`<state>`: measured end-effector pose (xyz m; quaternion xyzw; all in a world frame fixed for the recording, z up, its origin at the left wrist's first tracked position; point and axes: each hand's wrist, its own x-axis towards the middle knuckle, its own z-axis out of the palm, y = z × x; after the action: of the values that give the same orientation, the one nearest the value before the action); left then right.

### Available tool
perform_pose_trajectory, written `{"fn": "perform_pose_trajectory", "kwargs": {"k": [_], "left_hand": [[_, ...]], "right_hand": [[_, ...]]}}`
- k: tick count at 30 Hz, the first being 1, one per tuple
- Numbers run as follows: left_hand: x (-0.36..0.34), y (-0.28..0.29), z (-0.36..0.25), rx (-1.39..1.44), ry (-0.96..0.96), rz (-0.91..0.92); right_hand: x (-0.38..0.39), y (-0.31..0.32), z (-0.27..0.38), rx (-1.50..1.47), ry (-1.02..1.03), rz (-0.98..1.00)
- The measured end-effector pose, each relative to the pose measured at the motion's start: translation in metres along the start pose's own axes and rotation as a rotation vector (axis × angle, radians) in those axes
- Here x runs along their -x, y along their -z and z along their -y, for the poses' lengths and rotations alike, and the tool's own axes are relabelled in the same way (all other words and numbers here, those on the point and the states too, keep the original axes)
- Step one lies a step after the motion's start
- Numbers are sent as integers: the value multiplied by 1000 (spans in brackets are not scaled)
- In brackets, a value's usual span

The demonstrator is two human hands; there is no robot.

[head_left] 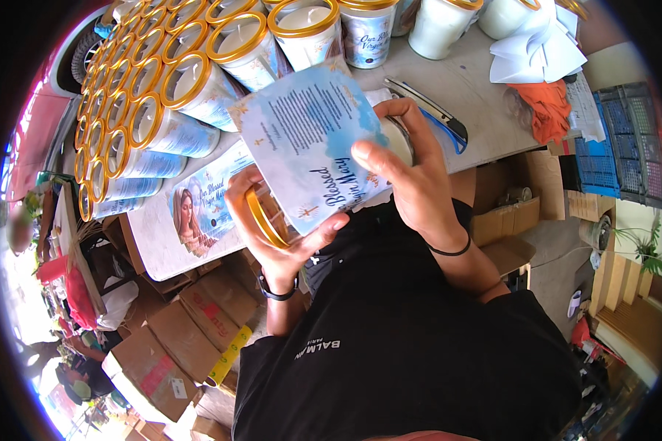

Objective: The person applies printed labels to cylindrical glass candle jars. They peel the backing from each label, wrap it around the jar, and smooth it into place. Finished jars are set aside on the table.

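Observation:
Between my hands a glass jar candle lies on its side, its gold rim point(265, 220) toward my left hand point(276, 248). My left fingers and thumb are closed round that rim end. A blue printed label point(301, 128) lies over the jar's side, its far part sticking out past the glass. At the white base end, my right hand point(423, 184) is closed round the jar, with the thumb pressing on the label. Most of the glass is hidden under the label. Another label point(202, 213), printed with a veiled figure, lies flat on the table beside my left hand.
Many gold-rimmed candles point(239, 44) crowd the left and far side of the white table point(485, 121). A utility knife point(438, 114) and blue-handled scissors point(452, 138) lie beyond my right hand. Farther right are white sheets point(533, 51) and an orange cloth point(544, 110). Cardboard boxes point(158, 360) stand below.

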<state>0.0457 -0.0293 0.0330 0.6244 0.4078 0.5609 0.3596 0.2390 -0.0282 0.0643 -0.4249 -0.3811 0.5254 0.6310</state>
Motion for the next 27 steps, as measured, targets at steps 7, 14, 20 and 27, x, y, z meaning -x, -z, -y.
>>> {"fn": "perform_pose_trajectory", "kwargs": {"k": [7, 14, 20, 27], "left_hand": [[-4, -13, -9, 70, 119, -54], [-21, -17, -9, 152, 278, -202], [-24, 5, 0, 412, 509, 112], [-7, -2, 12, 247, 299, -67]], "right_hand": [[-4, -5, -3, -51, 23, -105], [-4, -5, -12, 288, 615, -8], [-4, -1, -12, 271, 566, 46], [-7, 9, -3, 143, 11, 150]]}}
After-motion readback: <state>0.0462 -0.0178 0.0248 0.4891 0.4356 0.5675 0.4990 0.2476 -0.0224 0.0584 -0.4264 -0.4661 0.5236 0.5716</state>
